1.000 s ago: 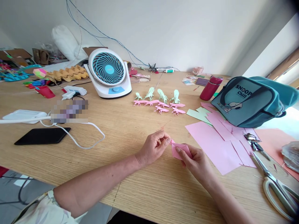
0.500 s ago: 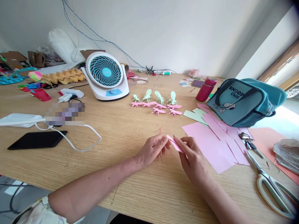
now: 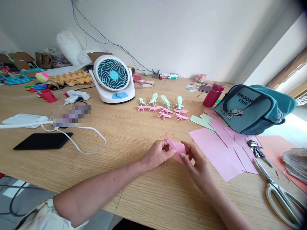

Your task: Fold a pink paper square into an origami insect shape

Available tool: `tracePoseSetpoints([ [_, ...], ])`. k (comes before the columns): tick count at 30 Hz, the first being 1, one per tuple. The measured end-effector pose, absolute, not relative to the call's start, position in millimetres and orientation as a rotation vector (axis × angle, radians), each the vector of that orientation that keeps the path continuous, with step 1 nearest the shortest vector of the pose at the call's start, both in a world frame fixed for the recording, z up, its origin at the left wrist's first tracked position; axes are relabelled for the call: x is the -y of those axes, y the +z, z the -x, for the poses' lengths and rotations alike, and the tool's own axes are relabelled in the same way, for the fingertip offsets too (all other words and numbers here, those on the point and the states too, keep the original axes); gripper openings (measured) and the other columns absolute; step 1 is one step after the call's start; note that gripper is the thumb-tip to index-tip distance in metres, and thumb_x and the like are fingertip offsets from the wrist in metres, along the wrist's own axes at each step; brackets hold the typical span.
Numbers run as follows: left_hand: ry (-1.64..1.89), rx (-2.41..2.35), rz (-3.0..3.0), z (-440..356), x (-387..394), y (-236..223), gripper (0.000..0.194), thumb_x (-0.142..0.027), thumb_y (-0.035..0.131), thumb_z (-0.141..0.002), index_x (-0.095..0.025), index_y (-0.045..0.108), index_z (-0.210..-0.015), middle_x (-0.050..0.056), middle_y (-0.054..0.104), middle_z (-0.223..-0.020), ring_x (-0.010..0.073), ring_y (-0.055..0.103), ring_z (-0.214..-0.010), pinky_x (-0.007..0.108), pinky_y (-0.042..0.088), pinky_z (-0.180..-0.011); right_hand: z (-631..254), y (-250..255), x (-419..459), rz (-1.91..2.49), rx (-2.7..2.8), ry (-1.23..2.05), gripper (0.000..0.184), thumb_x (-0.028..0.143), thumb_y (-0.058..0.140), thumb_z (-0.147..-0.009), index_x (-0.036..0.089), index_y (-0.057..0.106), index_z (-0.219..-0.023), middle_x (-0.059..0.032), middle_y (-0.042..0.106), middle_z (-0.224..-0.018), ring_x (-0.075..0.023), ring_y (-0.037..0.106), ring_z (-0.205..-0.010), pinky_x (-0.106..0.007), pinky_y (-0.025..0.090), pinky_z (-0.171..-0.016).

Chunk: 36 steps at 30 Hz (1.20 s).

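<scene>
Between my two hands is a small folded piece of pink paper (image 3: 179, 149), with a flap raised on its left side. My left hand (image 3: 160, 152) pinches the left part, its thumb lying across the front. The thumb of my right hand (image 3: 197, 161) presses the lower right edge, and its fingers are curled behind the sheet, partly hidden. Farther back stand several pink origami insects (image 3: 165, 115) and, behind them, a row of green origami insects (image 3: 166, 101). Sheets of pink paper (image 3: 213, 153) lie to the right of my right hand.
White-handled scissors (image 3: 275, 191) lie at the right front, below a teal bag (image 3: 249, 108). A red flask (image 3: 213, 95) stands beside the bag. At the back left is a fan (image 3: 114, 78). A black phone (image 3: 43, 141) and a white cable (image 3: 100, 149) lie on the left.
The pink paper has been opened from a narrow strip to a wider piece. My left hand now grips its left side, and my right fingers have spread behind it. The view has shifted slightly.
</scene>
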<state>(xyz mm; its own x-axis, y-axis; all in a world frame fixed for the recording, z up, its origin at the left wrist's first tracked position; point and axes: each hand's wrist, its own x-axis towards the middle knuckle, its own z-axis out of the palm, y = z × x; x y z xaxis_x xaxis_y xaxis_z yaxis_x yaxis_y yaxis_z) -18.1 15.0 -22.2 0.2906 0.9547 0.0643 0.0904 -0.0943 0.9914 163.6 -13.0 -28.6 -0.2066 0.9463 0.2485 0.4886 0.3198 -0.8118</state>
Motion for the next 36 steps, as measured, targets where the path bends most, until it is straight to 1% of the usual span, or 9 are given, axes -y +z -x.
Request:
tracePoseSetpoints([
  [2, 0.972, -1.028, -1.49, 18.8, -14.7, -20.7, 0.02, -0.031, 0.069, -0.079, -0.014, 0.06, -0.072, -0.002, 0.053, -0.065, 0.0119, 0.049, -0.065, 0.023, 0.038, -0.061, -164.3, -27.7, 10.7, 1.291, 1.717, 0.99, 0.033, 0.048, 0.052, -0.096, 0.019, 0.063, -0.106, -0.0031, 0.062, -0.081, -0.0163, 0.053, -0.07, -0.029, 0.044, -0.062],
  [4, 0.977, -1.033, -1.489, 19.3, -14.1, -18.8, 0.026, -0.033, 0.067, -0.08, -0.015, 0.054, -0.066, -0.004, 0.046, -0.061, 0.0098, 0.043, -0.06, 0.023, 0.034, -0.058, -163.6, -26.8, 9.4, 1.252, 1.615, 1.185, 0.035, 0.054, 0.057, -0.091, 0.019, 0.062, -0.088, -0.0011, 0.059, -0.073, -0.0144, 0.049, -0.063, -0.026, 0.038, -0.055],
  [6, 0.989, -1.024, -1.46, 19.7, -13.9, -17.7, 0.03, -0.037, 0.065, -0.081, -0.016, 0.05, -0.065, -0.006, 0.042, -0.059, 0.0084, 0.039, -0.056, 0.023, 0.031, -0.056, -161.8, -25.5, 8.9, 1.199, 1.536, 1.309, 0.04, 0.058, 0.063, -0.085, 0.019, 0.061, -0.079, 0.0002, 0.056, -0.068, -0.0133, 0.047, -0.06, -0.026, 0.036, -0.053],
  [9, 1.013, -0.98, -1.377, 19.9, -14.0, -19.4, 0.031, -0.044, 0.067, -0.082, -0.016, 0.054, -0.074, -0.005, 0.049, -0.062, 0.0081, 0.04, -0.055, 0.022, 0.032, -0.056, -158.8, -23.1, 8.9, 1.15, 1.462, 1.432, 0.046, 0.064, 0.071, -0.075, 0.02, 0.059, -0.072, 0.0016, 0.053, -0.064, -0.012, 0.045, -0.057, -0.025, 0.036, -0.052],
  [13, 0.996, -0.937, -1.308, 19.0, -14.0, -24.5, 0.038, -0.051, 0.071, -0.078, -0.014, 0.059, -0.079, -0.003, 0.054, -0.067, 0.0082, 0.043, -0.057, 0.022, 0.032, -0.055, -156.8, -21.3, 9.4, 1.159, 1.413, 1.559, 0.048, 0.065, 0.075, -0.069, 0.02, 0.059, -0.072, 0.0022, 0.054, -0.061, -0.0117, 0.046, -0.055, -0.025, 0.038, -0.051],
  [20, 0.979, -0.91, -1.179, 15.8, -12.2, -25.4, 0.046, -0.049, 0.08, -0.068, -0.013, 0.061, -0.089, 0.002, 0.063, -0.084, 0.0114, 0.054, -0.068, 0.022, 0.038, -0.059, -159.4, -25.4, 9.5, 1.128, 1.435, 1.633, 0.043, 0.058, 0.078, -0.071, 0.019, 0.063, -0.079, -0.0002, 0.062, -0.068, -0.0144, 0.056, -0.062, -0.028, 0.046, -0.06],
  [27, 0.901, -1.016, -1.357, 14.6, -6.4, -22.5, 0.038, -0.047, 0.076, -0.074, -0.014, 0.057, -0.072, -0.003, 0.05, -0.068, 0.0093, 0.044, -0.063, 0.022, 0.031, -0.058, -167.4, -16.7, 6.5, 1.091, 1.322, 1.462, 0.03, 0.049, 0.075, -0.081, 0.022, 0.066, -0.09, 0.0007, 0.061, -0.081, -0.0106, 0.049, -0.068, -0.022, 0.04, -0.061],
  [32, 0.818, -0.974, -1.471, 12.4, -0.4, -18.6, 0.039, -0.043, 0.07, -0.078, -0.016, 0.047, -0.063, -0.005, 0.04, -0.063, 0.0086, 0.037, -0.06, 0.022, 0.028, -0.056, -168.9, -16.2, 8.1, 1.09, 1.214, 1.585, 0.031, 0.049, 0.074, -0.082, 0.02, 0.063, -0.08, 0.0023, 0.055, -0.068, -0.0101, 0.043, -0.064, -0.022, 0.036, -0.06],
  [36, 0.798, -1.004, -1.526, 11.5, 2.0, -16.2, 0.036, -0.038, 0.067, -0.08, -0.017, 0.044, -0.063, -0.005, 0.038, -0.063, 0.0084, 0.036, -0.06, 0.022, 0.027, -0.054, -166.7, -15.6, 9.4, 1.106, 1.174, 1.61, 0.034, 0.05, 0.077, -0.078, 0.02, 0.062, -0.079, 0.0026, 0.055, -0.067, -0.0097, 0.042, -0.062, -0.022, 0.035, -0.059],
])
